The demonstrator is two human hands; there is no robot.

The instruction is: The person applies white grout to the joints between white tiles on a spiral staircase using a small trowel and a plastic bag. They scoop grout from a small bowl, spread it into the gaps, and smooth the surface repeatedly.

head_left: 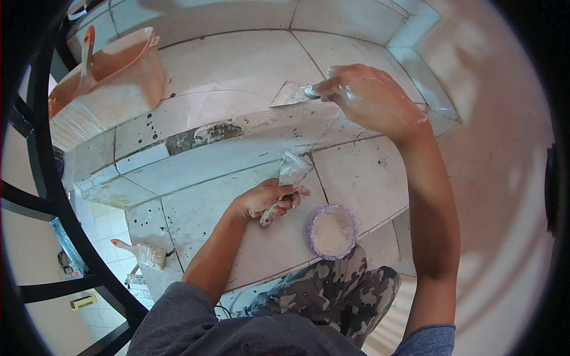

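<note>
My right hand [371, 98] grips a putty knife [294, 94] whose flat blade lies at the front edge of the upper tiled step [231, 65]. White smears mark the hand. Below and to the left, my left hand [270, 202] is closed round a second putty knife [294, 170], its whitish blade pointing up and its handle end sticking out under the palm. Along the step's edge runs a rough strip with dark, broken patches [219, 132] and pale filler. To the right of my left hand, a purple-rimmed bowl [332, 232] holds a cream-white paste.
An orange-pink bucket [139, 77] with a brush [87, 62] in it stands on the upper step at left. Another brush [145, 254] lies on the lower step. Black metal railing [44, 160] curves along the left; a plain wall [499, 148] rises at right.
</note>
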